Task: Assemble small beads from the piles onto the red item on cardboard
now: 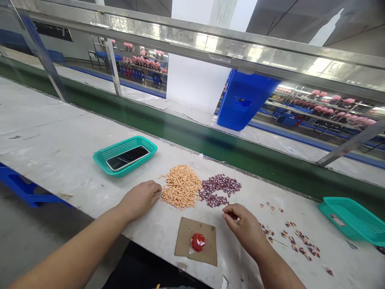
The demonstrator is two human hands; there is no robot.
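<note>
a loose heap of tiny orange pieces [181, 187] lay on the pale surface [75, 132], its edge touching the left hand [140, 200]. just beside it spread a thinner, patchy heap of dark maroon pieces [219, 190], close to the right hand [243, 224].

Heap of tiny orange pieces [181, 187] and dark maroon pieces [217, 190], too small to tell what they are. Right hand [245, 226] curled, own fingers hiding anything held. Teal plastic mesh basket [351, 220] cut off by right picture edge.
</note>
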